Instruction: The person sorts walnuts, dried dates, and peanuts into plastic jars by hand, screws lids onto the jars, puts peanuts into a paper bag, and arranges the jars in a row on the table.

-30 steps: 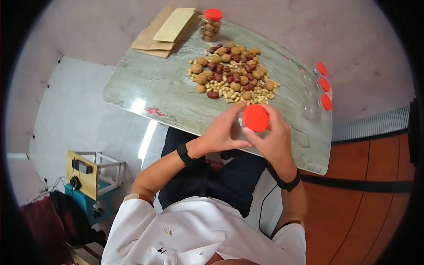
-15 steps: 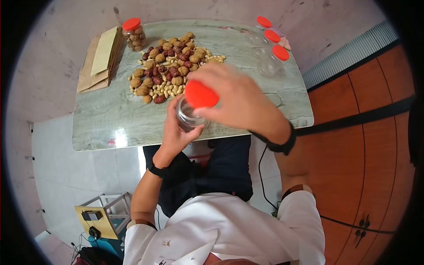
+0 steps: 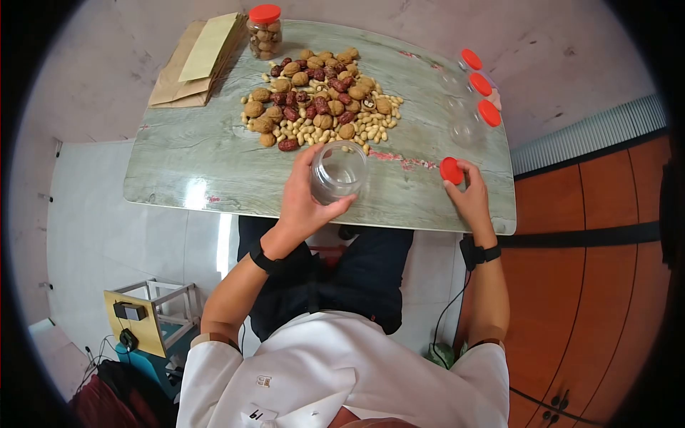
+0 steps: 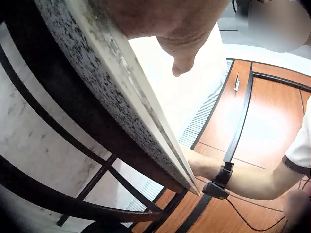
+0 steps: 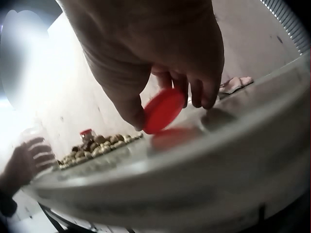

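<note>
The left hand (image 3: 298,207) was curved round a clear open jar (image 3: 334,190), thumb on the near side, while the right hand (image 3: 474,203) pinched a red lid (image 3: 450,170) between thumb and fingers. The jar stood out as probably light, thin-walled plastic, stiff enough for a calm grip but likely to give under a hard squeeze, its smooth side apt to slip; the wall just below the rim looked the surest hold, leaving the mouth free. The lid, a shallow and seemingly rigid disc, was best taken by opposite edges.

Both forearms reached forward over the near edge of the table (image 3: 178,167), the left angled inward, the right nearly straight out at the person's right, fingers pointing down in the right wrist view. There the lid was tilted, low over the tabletop; whether it touched could not be told. The left wrist view did not show the jar. Just beyond the jar lay a pile of walnuts, peanuts and red dates (image 3: 322,121), with a filled jar (image 3: 265,36) behind, brown paper (image 3: 171,87) at left and three red-capped jars (image 3: 479,84) at right.
</note>
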### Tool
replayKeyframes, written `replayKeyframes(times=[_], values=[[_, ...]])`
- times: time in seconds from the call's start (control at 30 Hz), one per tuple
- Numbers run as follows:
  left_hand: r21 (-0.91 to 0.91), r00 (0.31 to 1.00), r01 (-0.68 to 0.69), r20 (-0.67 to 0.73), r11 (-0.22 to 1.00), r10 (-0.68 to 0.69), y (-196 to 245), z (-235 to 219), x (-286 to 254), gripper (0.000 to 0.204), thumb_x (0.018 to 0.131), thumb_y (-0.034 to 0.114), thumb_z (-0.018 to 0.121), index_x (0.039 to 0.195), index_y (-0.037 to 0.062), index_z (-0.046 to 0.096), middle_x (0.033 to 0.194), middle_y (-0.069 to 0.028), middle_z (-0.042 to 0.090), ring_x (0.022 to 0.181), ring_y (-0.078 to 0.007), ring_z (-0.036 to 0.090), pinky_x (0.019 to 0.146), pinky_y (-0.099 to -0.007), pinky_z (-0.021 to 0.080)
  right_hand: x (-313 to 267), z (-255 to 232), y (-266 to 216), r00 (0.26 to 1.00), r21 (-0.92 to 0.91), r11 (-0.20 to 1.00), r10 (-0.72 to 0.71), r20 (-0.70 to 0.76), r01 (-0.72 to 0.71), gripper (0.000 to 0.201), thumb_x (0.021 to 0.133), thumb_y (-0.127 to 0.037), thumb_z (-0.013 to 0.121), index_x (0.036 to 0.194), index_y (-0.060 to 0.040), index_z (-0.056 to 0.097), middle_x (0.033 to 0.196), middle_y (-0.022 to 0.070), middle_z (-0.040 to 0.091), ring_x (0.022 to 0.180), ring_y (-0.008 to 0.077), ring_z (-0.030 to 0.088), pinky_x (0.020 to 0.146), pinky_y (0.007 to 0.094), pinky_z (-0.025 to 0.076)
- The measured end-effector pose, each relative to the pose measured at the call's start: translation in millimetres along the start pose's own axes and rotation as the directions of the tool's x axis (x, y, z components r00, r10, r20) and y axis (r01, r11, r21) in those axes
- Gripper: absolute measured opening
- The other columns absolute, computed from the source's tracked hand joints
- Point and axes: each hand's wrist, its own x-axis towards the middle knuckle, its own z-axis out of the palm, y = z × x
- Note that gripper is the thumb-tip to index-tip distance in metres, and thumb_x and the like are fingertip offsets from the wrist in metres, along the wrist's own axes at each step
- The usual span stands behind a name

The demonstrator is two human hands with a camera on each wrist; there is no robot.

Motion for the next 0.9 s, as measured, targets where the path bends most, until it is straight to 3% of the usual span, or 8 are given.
replayKeyframes(times=[0.03, 0.13, 0.23, 0.37, 0.47, 0.63, 0.67, 0.9], values=[[0.024, 1.000, -0.005, -0.014, 1.000, 0.005, 0.1, 0.2, 0.9, 0.099, 0.068, 0.023, 0.095, 0.147, -0.0015, 0.041, 0.139, -0.0219, 0.056, 0.125, -0.0357, 0.061, 0.105, -0.0425, 0.050, 0.8, -0.3, -4.3, 1.000, 0.003, 1.000, -0.008, 0.003, 0.008, 0.057, 0.081, -0.011, 0.083, 0.130, 0.0008, 0.057, 0.137, 0.0179, 0.060, 0.122, 0.0332, 0.062, 0.104, 0.0415, 0.051], [0.056, 0.998, -0.036, -0.045, 0.998, 0.039, 2.7, 0.4, 1.8, 0.099, 0.069, 0.024, 0.096, 0.147, -0.0016, 0.041, 0.138, -0.0221, 0.057, 0.125, -0.0362, 0.062, 0.105, -0.0425, 0.051, 9.8, -7.3, -44.5, 0.982, -0.280, 0.948, -0.176, -0.061, 0.153, 0.058, 0.080, -0.013, 0.084, 0.131, 0.0000, 0.059, 0.137, 0.0205, 0.061, 0.122, 0.0380, 0.061, 0.105, 0.0434, 0.049], [0.075, 0.998, -0.035, -0.054, 0.997, 0.039, 5.6, 0.4, 2.7, 0.099, 0.069, 0.025, 0.097, 0.147, -0.0017, 0.042, 0.137, -0.0220, 0.058, 0.124, -0.0361, 0.062, 0.105, -0.0425, 0.051, 35.5, 0.9, -102.4, 0.961, -0.240, 0.942, -0.262, -0.091, 0.235, 0.055, 0.079, -0.014, 0.085, 0.127, -0.0012, 0.064, 0.129, 0.0176, 0.066, 0.121, 0.0370, 0.061, 0.105, 0.0432, 0.049], [0.105, 0.997, -0.051, -0.060, 0.993, 0.057, 7.9, -0.8, 3.7, 0.098, 0.069, 0.024, 0.096, 0.147, -0.0015, 0.042, 0.136, -0.0215, 0.058, 0.125, -0.0357, 0.062, 0.105, -0.0424, 0.051, 84.2, 41.0, -157.7, 0.862, 0.011, 0.864, -0.502, 0.072, 0.503, 0.044, 0.079, -0.016, 0.083, 0.119, -0.0046, 0.069, 0.125, 0.0128, 0.068, 0.116, 0.0360, 0.063, 0.099, 0.0435, 0.052], [0.077, 0.996, -0.025, -0.081, 0.997, 0.031, 6.9, -0.4, 2.0, 0.097, 0.069, 0.023, 0.096, 0.146, -0.0009, 0.043, 0.137, -0.0209, 0.058, 0.125, -0.0356, 0.061, 0.105, -0.0424, 0.051, 116.9, 84.2, -184.2, 0.804, 0.028, 0.807, -0.591, 0.064, 0.590, 0.041, 0.080, -0.024, 0.083, 0.115, -0.0052, 0.069, 0.119, 0.0128, 0.068, 0.110, 0.0359, 0.066, 0.092, 0.0441, 0.055], [0.069, 0.995, -0.028, -0.098, 0.997, 0.035, 9.0, -0.6, 2.5, 0.094, 0.067, 0.022, 0.096, 0.143, 0.0007, 0.046, 0.132, -0.0197, 0.058, 0.120, -0.0369, 0.061, 0.101, -0.0430, 0.051, 136.4, 114.9, -213.3, 0.867, -0.167, 0.865, -0.422, 0.265, 0.473, 0.046, 0.080, -0.032, 0.084, 0.113, -0.0050, 0.069, 0.111, 0.0133, 0.067, 0.099, 0.0371, 0.070, 0.081, 0.0473, 0.058], [0.131, 0.998, -0.019, -0.060, 0.991, 0.027, 11.9, -3.5, 1.9, 0.098, 0.070, 0.019, 0.096, 0.148, -0.0014, 0.040, 0.137, -0.0187, 0.058, 0.128, -0.0287, 0.060, 0.107, -0.0393, 0.049, 137.4, 118.2, -216.5, 0.889, -0.229, 0.877, -0.353, 0.293, 0.423, 0.049, 0.079, -0.036, 0.084, 0.113, -0.0055, 0.068, 0.110, 0.0130, 0.066, 0.098, 0.0372, 0.071, 0.080, 0.0481, 0.058], [0.086, 0.999, -0.003, -0.051, 0.996, 0.007, 10.4, -1.8, 3.0, 0.098, 0.070, 0.019, 0.096, 0.148, -0.0022, 0.040, 0.136, -0.0190, 0.059, 0.128, -0.0294, 0.061, 0.107, -0.0393, 0.049, 143.1, 126.4, -226.0, 0.913, -0.298, 0.891, -0.241, 0.329, 0.342, 0.058, 0.078, -0.044, 0.084, 0.117, -0.0049, 0.068, 0.118, 0.0143, 0.063, 0.096, 0.0385, 0.072, 0.079, 0.0520, 0.058]])
